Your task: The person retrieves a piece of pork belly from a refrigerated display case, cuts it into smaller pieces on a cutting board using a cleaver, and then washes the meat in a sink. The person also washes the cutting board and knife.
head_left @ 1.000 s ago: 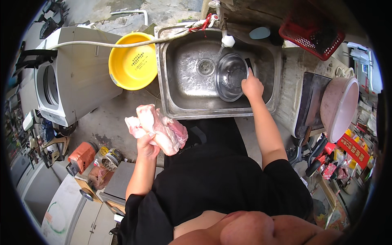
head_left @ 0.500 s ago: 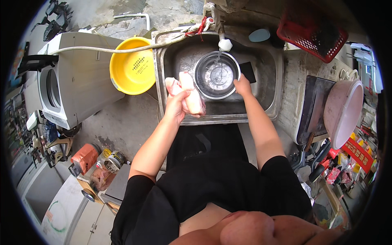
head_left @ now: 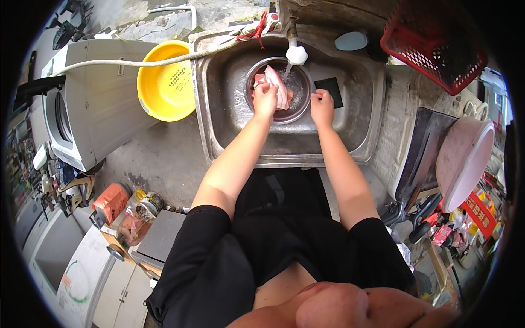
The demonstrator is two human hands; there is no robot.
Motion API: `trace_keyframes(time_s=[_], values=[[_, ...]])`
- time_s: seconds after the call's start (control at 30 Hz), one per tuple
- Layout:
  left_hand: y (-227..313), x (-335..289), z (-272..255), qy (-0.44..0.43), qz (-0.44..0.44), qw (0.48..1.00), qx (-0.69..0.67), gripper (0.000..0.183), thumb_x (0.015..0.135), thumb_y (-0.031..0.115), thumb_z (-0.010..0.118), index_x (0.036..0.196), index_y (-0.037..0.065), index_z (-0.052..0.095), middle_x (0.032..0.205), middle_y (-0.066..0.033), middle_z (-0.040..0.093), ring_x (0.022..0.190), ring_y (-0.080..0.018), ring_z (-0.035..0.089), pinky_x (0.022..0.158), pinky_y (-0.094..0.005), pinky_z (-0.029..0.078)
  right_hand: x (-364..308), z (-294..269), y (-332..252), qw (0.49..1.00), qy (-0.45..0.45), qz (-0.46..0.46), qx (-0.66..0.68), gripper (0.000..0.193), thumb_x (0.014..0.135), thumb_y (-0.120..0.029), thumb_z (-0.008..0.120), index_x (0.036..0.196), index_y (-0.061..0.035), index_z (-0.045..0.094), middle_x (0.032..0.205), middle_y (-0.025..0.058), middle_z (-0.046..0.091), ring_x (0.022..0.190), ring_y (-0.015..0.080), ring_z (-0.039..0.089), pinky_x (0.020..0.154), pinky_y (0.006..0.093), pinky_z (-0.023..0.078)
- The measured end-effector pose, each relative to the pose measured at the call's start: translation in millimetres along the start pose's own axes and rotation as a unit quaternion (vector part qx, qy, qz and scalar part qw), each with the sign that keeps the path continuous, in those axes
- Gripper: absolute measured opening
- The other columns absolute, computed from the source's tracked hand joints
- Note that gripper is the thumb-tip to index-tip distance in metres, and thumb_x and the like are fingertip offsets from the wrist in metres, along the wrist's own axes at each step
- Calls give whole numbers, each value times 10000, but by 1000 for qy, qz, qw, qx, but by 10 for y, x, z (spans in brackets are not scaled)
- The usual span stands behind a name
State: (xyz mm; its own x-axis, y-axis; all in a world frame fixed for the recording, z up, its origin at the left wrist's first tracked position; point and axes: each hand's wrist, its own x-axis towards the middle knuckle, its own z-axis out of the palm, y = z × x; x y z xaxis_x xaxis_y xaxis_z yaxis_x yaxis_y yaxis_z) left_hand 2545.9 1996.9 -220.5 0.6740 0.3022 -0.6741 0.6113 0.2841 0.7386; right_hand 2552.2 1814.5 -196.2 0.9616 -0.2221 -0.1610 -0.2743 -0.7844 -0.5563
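The left hand (head_left: 264, 99) clamps its fingers on pink-and-white raw meat (head_left: 277, 87) inside a round silver metal bowl (head_left: 301, 103); wet fat could slip loose, and, right hand's (head_left: 322, 107) hold on the rim indeterminable, uneven pressure might tip the bowl.

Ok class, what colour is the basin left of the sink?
The basin is yellow: head view.

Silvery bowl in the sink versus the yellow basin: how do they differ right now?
Place: the silvery bowl sits inside the sink under the tap; the yellow basin is outside, left of it.
Contents: the bowl has raw meat in it, held by the left hand, and water running in; the basin's visible inside shows only dark printing.
Both are round and open-topped.
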Motion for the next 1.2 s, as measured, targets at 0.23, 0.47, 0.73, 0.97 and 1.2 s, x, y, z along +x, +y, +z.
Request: trace_keyframes(time_s=[0.23, 0.47, 0.73, 0.97, 1.2], values=[[667, 82, 601, -74, -112, 932, -338, 162, 958, 180, 530, 1005, 35, 585, 823, -68, 607, 717, -163, 589, 661, -271, 487, 496, 43, -988, 673, -185, 315, 643, 204, 937, -8, 490, 1110, 13, 595, 1064, 129, 648, 964, 234, 650, 861, 341, 527], [530, 325, 825, -44, -54, 934, -351, 288, 1002, 280, 479, 964, 27, 612, 841, -98, 639, 742, -209, 614, 697, -320, 503, 332, 156, -995, 803, -172, 189, 539, 327, 882, 45, 491, 1200, 39, 566, 1131, 133, 636, 995, 213, 634, 912, 313, 492], [399, -80, 923, -50, -39, 971, -231, 457, 1018, 378, 405, 1290, 26, 508, 1191, -124, 592, 1067, -231, 566, 924, -333, 445, 390, -22, -918, 734, -271, 234, 578, 711, 967, -592, 407, 1410, -36, 413, 1375, 68, 469, 1259, 195, 447, 1054, 349, 355], [560, -177, 592, -42, -67, 972, -222, 577, 1021, 375, 387, 1495, 64, 279, 1519, -110, 326, 1401, -230, 295, 1138, -346, 248, 27, -87, -988, 739, -360, 208, 529, 778, 986, -623, 196, 1494, -38, 273, 1528, 117, 325, 1419, 230, 293, 1161, 363, 205], [-48, -466, 314, -20, -18, 995, -93, 526, 960, 212, 529, 1427, 23, 377, 1317, -96, 516, 1168, -174, 506, 998, -301, 376, 261, 746, -133, 944, -190, 99, 249, 598, 889, -279, 673, 1341, 37, 441, 1289, 197, 567, 1213, 260, 538, 1013, 375, 420]])
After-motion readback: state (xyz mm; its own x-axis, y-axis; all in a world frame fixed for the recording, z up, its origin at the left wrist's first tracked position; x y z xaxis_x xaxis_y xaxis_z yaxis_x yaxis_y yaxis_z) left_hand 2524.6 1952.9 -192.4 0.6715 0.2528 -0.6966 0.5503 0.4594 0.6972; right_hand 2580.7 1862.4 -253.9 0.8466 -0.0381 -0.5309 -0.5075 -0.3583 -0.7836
